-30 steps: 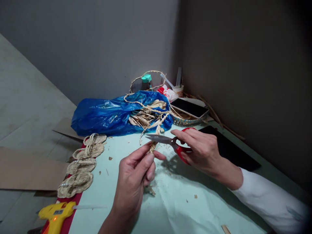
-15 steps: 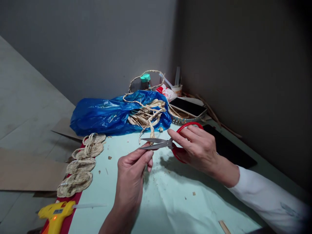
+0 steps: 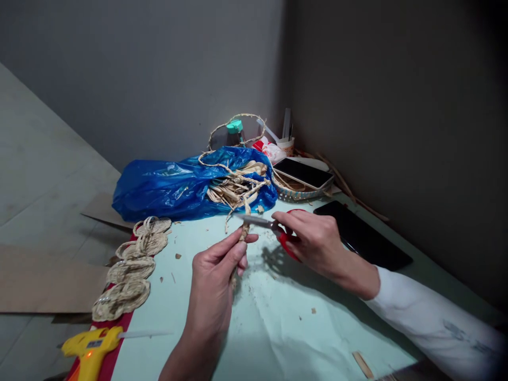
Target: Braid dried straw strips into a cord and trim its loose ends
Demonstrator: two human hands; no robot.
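My left hand (image 3: pixel 218 264) pinches a braided straw cord (image 3: pixel 245 233) between thumb and fingers, over the pale green table cover (image 3: pixel 278 328). The cord runs up from my fingertips to the straw bundle (image 3: pixel 230 190) in the blue plastic bag (image 3: pixel 166 185). Red-handled scissors (image 3: pixel 260 222) are in my right hand (image 3: pixel 317 238), their blades closed together and pointing left. The blades lie across the cord just above my left fingertips; whether they have cut into it I cannot tell.
Several woven straw pieces (image 3: pixel 137 270) line the left edge, with a yellow glue gun (image 3: pixel 93 346) below them. A phone (image 3: pixel 304 173) rests on a round basket (image 3: pixel 296 194) at the back. A black tablet-like slab (image 3: pixel 365 235) lies right, near the wall.
The scissors' blades have gone from open around the cord to closed. My right hand has shifted slightly left, and more of the cord shows at my left fingertips.
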